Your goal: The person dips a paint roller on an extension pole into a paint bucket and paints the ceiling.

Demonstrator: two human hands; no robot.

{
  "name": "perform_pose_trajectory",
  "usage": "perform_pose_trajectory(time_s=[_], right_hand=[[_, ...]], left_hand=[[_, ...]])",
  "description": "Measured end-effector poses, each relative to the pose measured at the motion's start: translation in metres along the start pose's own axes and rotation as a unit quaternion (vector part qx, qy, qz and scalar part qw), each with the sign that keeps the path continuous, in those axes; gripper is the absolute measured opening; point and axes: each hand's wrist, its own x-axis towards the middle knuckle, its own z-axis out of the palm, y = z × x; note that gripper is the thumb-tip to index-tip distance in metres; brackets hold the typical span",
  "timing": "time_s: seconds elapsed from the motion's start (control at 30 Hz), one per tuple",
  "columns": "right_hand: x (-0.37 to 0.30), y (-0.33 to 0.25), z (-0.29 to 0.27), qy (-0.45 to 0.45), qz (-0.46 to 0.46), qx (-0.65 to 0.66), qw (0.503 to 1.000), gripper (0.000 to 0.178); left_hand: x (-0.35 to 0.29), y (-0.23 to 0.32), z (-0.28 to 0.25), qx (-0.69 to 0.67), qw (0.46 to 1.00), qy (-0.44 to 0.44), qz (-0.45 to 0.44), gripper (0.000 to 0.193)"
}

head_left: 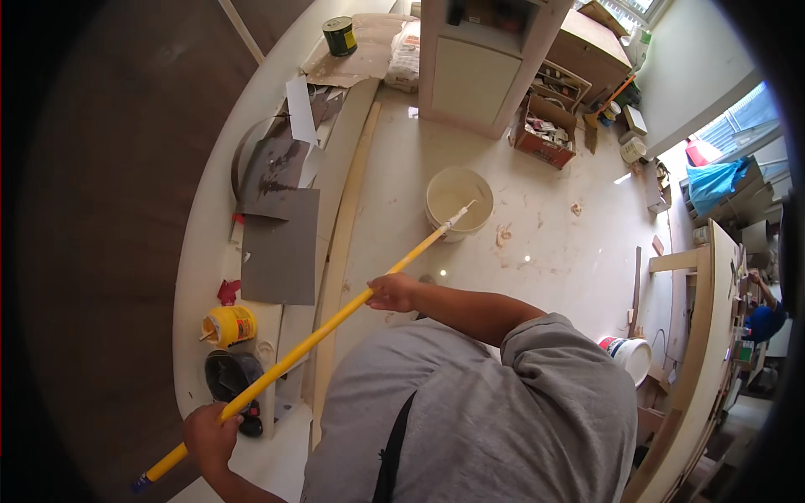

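A long yellow pole (pixel 314 337) slants across in front of me, its near end low at the left. My left hand (pixel 211 434) is closed round the pole near that dark-tipped end. Farther up, my right hand (pixel 392 292) grips it by the middle. The pole's far end carries a whitish, paint-smeared fitting (pixel 454 220) with a thin bent wire. That end hangs over the white bucket (pixel 436 190) on the floor; whether it touches the rim I cannot tell. Pale stuff lies inside the bucket.
At my left, a ledge bears grey sheets (pixel 281 251), a yellow tub (pixel 228 325), a black power tool (pixel 233 377) and a dark can (pixel 340 37). A cardboard box (pixel 545 132) stands beyond. A white pail (pixel 629 359) and a wooden frame (pixel 700 335) are right; another person (pixel 765 318) works there.
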Motion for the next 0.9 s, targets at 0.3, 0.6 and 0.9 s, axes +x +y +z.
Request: perform_pose_trajectory(time_s=[0.3,0.6,0.9], right_hand=[[-0.013,0.029,0.013,0.052,-0.043,-0.005,0.998,0.028],[0.014,0.069,0.019,0.07,-0.093,-0.023,0.993,0.027],[-0.09,0.024,0.113,-0.021,-0.29,-0.142,0.946,0.026]], left_hand=[[-0.029,-0.041,0.055,0.031,0.986,0.132,0.092,0.024],[-0.058,-0.095,0.094,-0.007,0.983,0.161,0.085,0.025],[-0.109,-0.174,0.12,-0.116,0.988,0.099,-0.01,0.027]])
